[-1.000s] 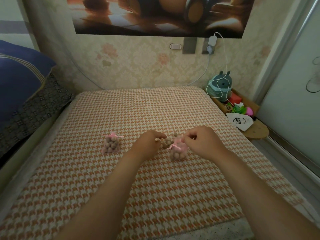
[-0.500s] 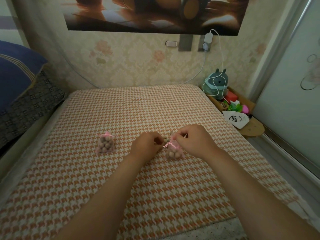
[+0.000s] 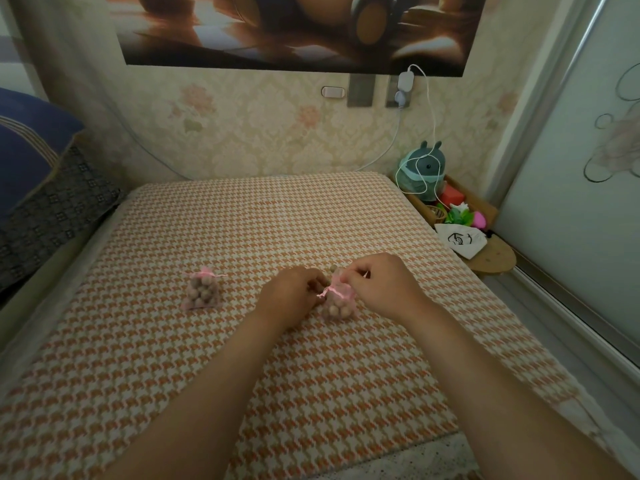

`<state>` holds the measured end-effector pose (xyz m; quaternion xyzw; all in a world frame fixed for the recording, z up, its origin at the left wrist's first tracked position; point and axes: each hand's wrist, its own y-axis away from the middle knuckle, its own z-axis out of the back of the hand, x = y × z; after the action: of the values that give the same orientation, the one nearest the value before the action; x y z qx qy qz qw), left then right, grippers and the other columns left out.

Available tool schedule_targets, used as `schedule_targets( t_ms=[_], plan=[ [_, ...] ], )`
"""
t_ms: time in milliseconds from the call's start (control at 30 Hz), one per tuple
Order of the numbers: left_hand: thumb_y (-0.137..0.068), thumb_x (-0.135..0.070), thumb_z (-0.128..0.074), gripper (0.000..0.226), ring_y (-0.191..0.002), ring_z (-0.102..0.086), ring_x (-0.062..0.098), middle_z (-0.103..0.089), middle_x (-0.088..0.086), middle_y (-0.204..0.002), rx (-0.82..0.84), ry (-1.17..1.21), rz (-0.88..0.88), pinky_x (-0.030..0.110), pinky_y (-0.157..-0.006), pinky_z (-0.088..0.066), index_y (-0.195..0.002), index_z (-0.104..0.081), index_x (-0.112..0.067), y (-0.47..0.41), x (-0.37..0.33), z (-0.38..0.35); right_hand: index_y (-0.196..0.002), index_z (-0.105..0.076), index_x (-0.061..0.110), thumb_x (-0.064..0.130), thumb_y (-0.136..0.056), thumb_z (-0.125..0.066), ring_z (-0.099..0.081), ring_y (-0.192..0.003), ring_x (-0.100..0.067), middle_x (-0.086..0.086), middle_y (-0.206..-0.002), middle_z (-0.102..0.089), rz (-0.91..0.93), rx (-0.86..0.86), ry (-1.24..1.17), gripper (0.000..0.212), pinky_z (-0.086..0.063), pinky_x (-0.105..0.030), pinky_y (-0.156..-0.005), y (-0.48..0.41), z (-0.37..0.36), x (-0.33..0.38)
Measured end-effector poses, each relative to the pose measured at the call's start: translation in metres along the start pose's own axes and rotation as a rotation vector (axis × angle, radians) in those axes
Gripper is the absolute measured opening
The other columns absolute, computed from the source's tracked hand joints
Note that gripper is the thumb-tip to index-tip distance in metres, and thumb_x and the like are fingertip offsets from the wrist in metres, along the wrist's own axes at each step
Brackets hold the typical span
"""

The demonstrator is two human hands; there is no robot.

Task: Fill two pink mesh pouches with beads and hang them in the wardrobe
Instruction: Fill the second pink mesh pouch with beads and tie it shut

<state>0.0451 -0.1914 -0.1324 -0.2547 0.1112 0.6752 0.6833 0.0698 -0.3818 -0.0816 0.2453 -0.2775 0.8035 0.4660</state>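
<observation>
Second pouch [image 3: 337, 306] stood on the bed [image 3: 242, 393] with its neck up and its long axis near vertical. Brown beads showed through the pink mesh, and it sat directly between the two hands. The right hand [image 3: 381, 289] was just beside it on the right, fingers curled and pinching the gathered neck from above. The left hand [image 3: 292, 296] lay just beside it on the left, fingers curled in. It appeared to pinch the end of the pink ribbon [image 3: 327, 292], though the fingertips were turned away and the hold could not be seen plainly. The ribbon ran from the neck leftward and slightly down toward that hand, roughly across the pouch's upright axis.

That sideways line looked like what the coming move depended on. To draw the mouth shut, the left hand would likely pull away to the left along the ribbon while the right steadied the neck. A pull upward instead could tip the pouch and spill beads.

The first pouch [image 3: 202, 294] sat well apart to the left, filled and already gathered at the top with its own ribbon. The left hand was the nearer to it. The frosted sliding door [image 3: 571, 202] at the far right was probably the wardrobe, on the right hand's side. Neither pouch had been hung yet.
</observation>
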Motion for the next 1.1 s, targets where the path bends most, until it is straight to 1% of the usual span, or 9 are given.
schedule_targets(
  t_ms=[167,300,433,533,600,733,900,1000,1100],
  plan=[
    [-0.090,-0.017,-0.066,0.018,-0.087,-0.064,0.012,-0.069,-0.007,-0.096,0.012,0.062,0.010,0.029,-0.074,-0.052,-0.104,-0.073,-0.026,-0.003,0.001,-0.002,-0.061,-0.066,0.050,0.032,-0.095,-0.061,-0.069,-0.066,-0.028,0.008,-0.075,-0.076,-0.004,-0.004,0.004,0.040,-0.059,-0.053,-0.064,-0.002,-0.001,0.000],
    [-0.088,-0.024,-0.073,0.018,-0.078,-0.066,0.005,-0.071,-0.007,-0.092,-0.101,0.410,0.157,0.017,-0.067,-0.049,-0.104,-0.068,-0.021,-0.008,-0.004,0.012,-0.063,-0.068,0.049,0.030,-0.096,-0.060,-0.068,-0.067,-0.033,0.012,-0.074,-0.076,-0.019,0.014,0.009,0.038,-0.056,-0.052,-0.061,-0.004,-0.001,0.000],
    [-0.086,-0.021,-0.076,0.008,-0.076,-0.063,-0.004,-0.071,-0.010,-0.085,-0.158,0.518,0.037,0.011,-0.069,-0.050,-0.093,-0.073,-0.021,-0.009,-0.032,0.037,-0.072,-0.076,0.037,0.029,-0.096,-0.057,-0.070,-0.068,-0.029,0.011,-0.075,-0.076,-0.026,0.030,0.006,0.031,-0.058,-0.050,-0.065,-0.006,-0.002,-0.005],
    [-0.087,-0.023,-0.073,0.004,-0.079,-0.064,0.000,-0.071,-0.012,-0.086,-0.058,0.438,-0.043,0.015,-0.070,-0.051,-0.091,-0.073,-0.023,-0.004,-0.047,0.041,-0.075,-0.076,0.018,0.026,-0.094,-0.054,-0.059,-0.054,-0.019,-0.001,-0.065,-0.070,-0.030,0.040,0.000,0.030,-0.048,-0.045,-0.054,-0.005,0.000,-0.008],
    [-0.089,-0.027,-0.071,0.004,-0.083,-0.064,0.004,-0.069,-0.015,-0.088,0.022,0.378,-0.033,0.019,-0.067,-0.050,-0.092,-0.072,-0.026,-0.002,-0.051,0.037,-0.074,-0.074,0.013,0.023,-0.095,-0.054,-0.053,-0.052,-0.025,-0.007,-0.062,-0.066,-0.028,0.042,0.013,0.031,-0.043,-0.045,-0.051,-0.003,0.002,-0.009],
    [-0.089,-0.035,-0.070,0.011,-0.084,-0.063,0.000,-0.068,-0.018,-0.096,0.050,0.285,0.022,0.017,-0.066,-0.045,-0.096,-0.073,-0.028,0.000,-0.047,0.035,-0.078,-0.078,0.025,0.027,-0.096,-0.055,-0.068,-0.067,-0.031,-0.003,-0.071,-0.073,-0.041,0.047,0.041,0.029,-0.055,-0.047,-0.058,0.000,0.003,-0.008],
    [-0.088,-0.030,-0.068,0.015,-0.088,-0.064,-0.004,-0.072,-0.017,-0.095,0.102,0.217,0.041,0.023,-0.080,-0.054,-0.101,-0.077,-0.029,0.004,-0.047,0.046,-0.083,-0.079,0.024,0.029,-0.096,-0.054,-0.066,-0.063,-0.028,0.000,-0.070,-0.073,-0.032,0.048,0.071,0.029,-0.052,-0.045,-0.054,-0.002,0.004,-0.003],
    [-0.087,-0.022,-0.067,0.018,-0.079,-0.065,-0.004,-0.072,-0.016,-0.089,0.084,0.167,0.054,0.015,-0.068,-0.051,-0.101,-0.078,-0.026,0.007,-0.051,0.052,-0.089,-0.081,0.028,0.026,-0.098,-0.057,-0.066,-0.061,-0.022,0.004,-0.072,-0.074,-0.028,0.067,0.026,0.026,-0.053,-0.041,-0.055,-0.001,0.005,0.003],
    [-0.087,-0.010,-0.062,0.024,-0.073,-0.063,-0.003,-0.075,-0.008,-0.093,0.052,0.137,0.088,0.010,-0.060,-0.045,-0.101,-0.078,-0.022,0.008,-0.051,0.055,-0.093,-0.082,0.028,0.023,-0.097,-0.059,-0.072,-0.075,-0.018,0.012,-0.084,-0.077,-0.017,0.060,-0.073,0.024,-0.061,-0.043,-0.070,0.001,0.004,0.007]
  ],
)
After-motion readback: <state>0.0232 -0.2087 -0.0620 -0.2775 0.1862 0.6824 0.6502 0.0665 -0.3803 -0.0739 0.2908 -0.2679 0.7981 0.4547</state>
